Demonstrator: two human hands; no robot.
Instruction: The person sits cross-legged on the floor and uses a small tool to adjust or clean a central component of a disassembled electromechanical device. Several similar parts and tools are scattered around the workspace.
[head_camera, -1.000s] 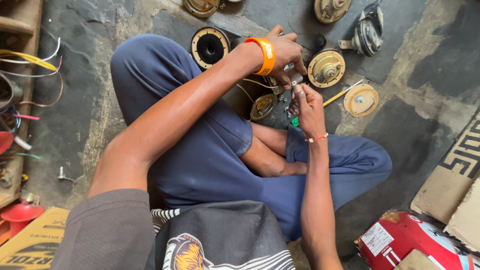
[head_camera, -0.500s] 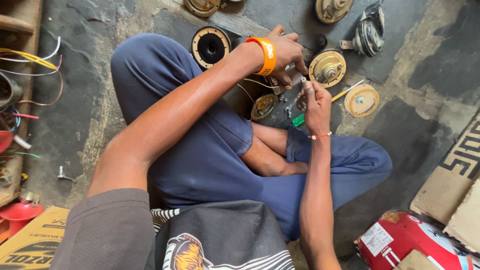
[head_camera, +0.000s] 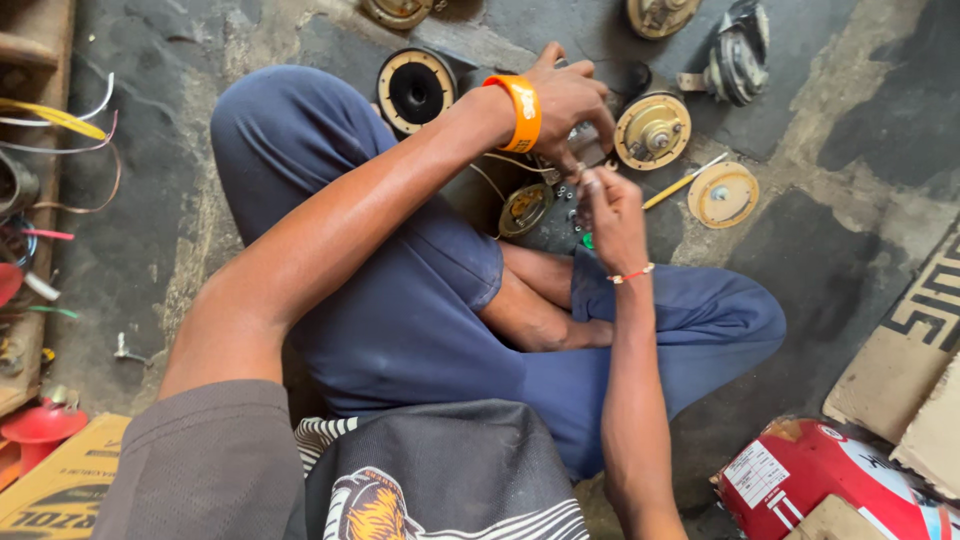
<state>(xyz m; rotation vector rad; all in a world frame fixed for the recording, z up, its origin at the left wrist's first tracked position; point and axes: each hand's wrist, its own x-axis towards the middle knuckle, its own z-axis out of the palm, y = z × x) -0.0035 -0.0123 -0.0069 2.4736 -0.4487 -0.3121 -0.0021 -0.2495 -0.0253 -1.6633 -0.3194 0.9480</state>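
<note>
Small part under the left hand (head_camera: 570, 100) mostly hidden, right hand (head_camera: 612, 205) fingertips blurred, red canister (head_camera: 810, 480) cut off at lower right, top discs (head_camera: 660, 15) cropped.

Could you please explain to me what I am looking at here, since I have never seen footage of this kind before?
The single view comes from a camera worn on a person's head, looking down at their own lap and hands. The person sits cross-legged on a stained concrete floor. Their left hand, with an orange wristband, and right hand meet over a small metal part with thin wires; what exactly each finger grips is hard to tell. Round disc-shaped parts lie around: a black-centred one, a brass-coloured one and a pale disc. A red canister lies at lower right.
</note>
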